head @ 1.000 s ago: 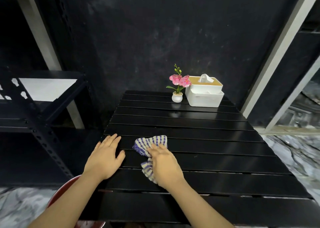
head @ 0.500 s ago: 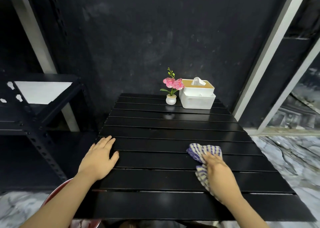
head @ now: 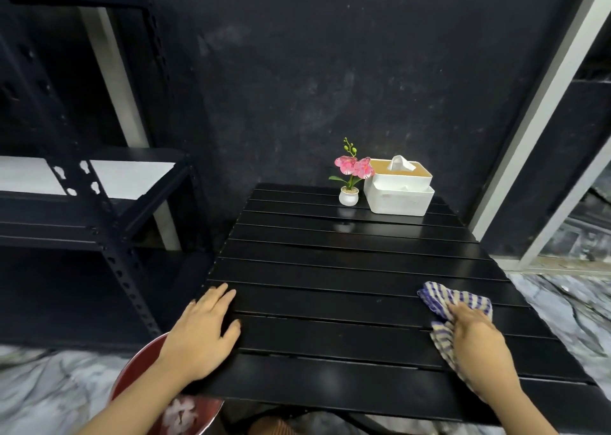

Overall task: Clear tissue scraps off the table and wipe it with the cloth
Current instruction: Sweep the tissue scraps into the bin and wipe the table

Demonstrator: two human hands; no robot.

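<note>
A black slatted table (head: 347,269) fills the middle of the head view. My right hand (head: 479,338) presses a blue and cream striped cloth (head: 446,302) flat on the table near its right edge. My left hand (head: 205,332) lies flat, fingers apart, on the table's near left corner and holds nothing. Below that corner stands a red bin (head: 139,372) with white tissue scraps (head: 180,414) inside it. No scraps show on the tabletop.
A small white pot with a pink orchid (head: 349,183) and a white tissue box (head: 399,186) stand at the table's far edge against the dark wall. A black metal shelf rack (head: 99,209) is on the left. Marbled floor lies on the right.
My right hand has slid the cloth across the table from near the left hand to the right edge. The left hand stayed flat at the left corner.
</note>
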